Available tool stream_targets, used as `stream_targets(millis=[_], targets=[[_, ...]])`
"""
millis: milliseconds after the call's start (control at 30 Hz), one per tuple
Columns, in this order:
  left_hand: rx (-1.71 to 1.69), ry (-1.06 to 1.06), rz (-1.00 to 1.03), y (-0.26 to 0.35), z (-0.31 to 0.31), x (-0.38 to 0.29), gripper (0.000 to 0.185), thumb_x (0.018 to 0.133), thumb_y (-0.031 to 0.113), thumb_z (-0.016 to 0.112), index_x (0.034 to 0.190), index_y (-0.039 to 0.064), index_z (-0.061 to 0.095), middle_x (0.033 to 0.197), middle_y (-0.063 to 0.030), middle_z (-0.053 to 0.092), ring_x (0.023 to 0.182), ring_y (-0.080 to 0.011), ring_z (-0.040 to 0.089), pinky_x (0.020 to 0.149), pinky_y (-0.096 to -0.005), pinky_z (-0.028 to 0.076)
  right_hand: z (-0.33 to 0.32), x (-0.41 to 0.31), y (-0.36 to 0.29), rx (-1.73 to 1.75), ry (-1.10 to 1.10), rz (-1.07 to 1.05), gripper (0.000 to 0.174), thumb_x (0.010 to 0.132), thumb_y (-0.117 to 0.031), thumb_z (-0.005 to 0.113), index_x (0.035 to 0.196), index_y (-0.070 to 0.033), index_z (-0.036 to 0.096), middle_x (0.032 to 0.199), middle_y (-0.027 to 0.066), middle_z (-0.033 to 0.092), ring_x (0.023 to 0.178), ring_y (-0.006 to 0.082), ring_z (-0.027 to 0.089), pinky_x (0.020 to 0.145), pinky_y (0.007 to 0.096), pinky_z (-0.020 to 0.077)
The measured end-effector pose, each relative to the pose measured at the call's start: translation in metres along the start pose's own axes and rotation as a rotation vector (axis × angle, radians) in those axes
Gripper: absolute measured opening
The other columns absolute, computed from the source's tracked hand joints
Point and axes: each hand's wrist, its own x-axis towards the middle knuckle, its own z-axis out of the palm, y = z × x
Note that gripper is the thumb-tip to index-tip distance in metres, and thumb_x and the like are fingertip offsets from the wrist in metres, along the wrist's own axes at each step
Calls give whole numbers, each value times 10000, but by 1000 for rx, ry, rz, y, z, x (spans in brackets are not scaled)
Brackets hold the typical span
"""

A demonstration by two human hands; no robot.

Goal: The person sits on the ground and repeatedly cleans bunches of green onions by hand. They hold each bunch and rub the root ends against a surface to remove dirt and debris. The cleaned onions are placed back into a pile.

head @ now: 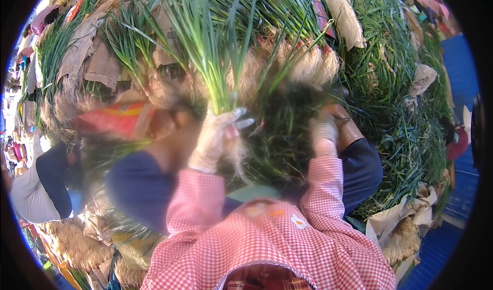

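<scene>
My left hand (215, 138), in a pale glove, grips a bunch of green onions (213, 70) low on the stems. The leaves fan out away from me, and the stringy roots hang below my fist. My right hand (324, 130), also gloved, is blurred beside my right leg at the edge of a dark heap of loose green leaves (287, 136). Its fingers are not clear, so whether it holds anything cannot be told. Between my legs, the loose leaves and stems lie below both hands.
Root-on onion bundles (308, 63) lie in front. Loose greens (400, 151) are piled on the right. A red and yellow bag (115, 120) is by my left leg. Brown sacking (344, 20) lies among the bundles. Another person's grey sleeve (34, 193) shows far left.
</scene>
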Motion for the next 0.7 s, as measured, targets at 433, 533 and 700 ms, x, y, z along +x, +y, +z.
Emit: stream_targets(millis=[433, 533, 700], targets=[[63, 183, 56, -52, 7, -1, 435, 865, 50, 661, 1244, 28, 447, 914, -107, 622, 851, -211, 638, 707, -364, 573, -13, 20, -88, 1433, -647, 19, 227, 891, -149, 594, 1094, -127, 692, 972, 66, 642, 869, 209, 628, 769, 301, 492], [203, 238, -60, -82, 25, 2, 544, 845, 23, 652, 1305, 64, 365, 895, -97, 609, 757, -217, 635, 644, -346, 568, -36, -16, -101, 1106, -623, -76, 217, 877, -201, 621, 1054, -89, 679, 908, 72, 650, 820, 204, 615, 727, 309, 491], [-33, 422, -90, -96, 23, -4, 189, 835, -5, 585, 1004, 31, 508, 739, -69, 555, 525, -185, 545, 446, -300, 475, -32, -31, -114, 642, -211, -98, 327, 875, -350, 610, 917, -28, 647, 935, 212, 636, 901, 358, 623, 798, 425, 480]])
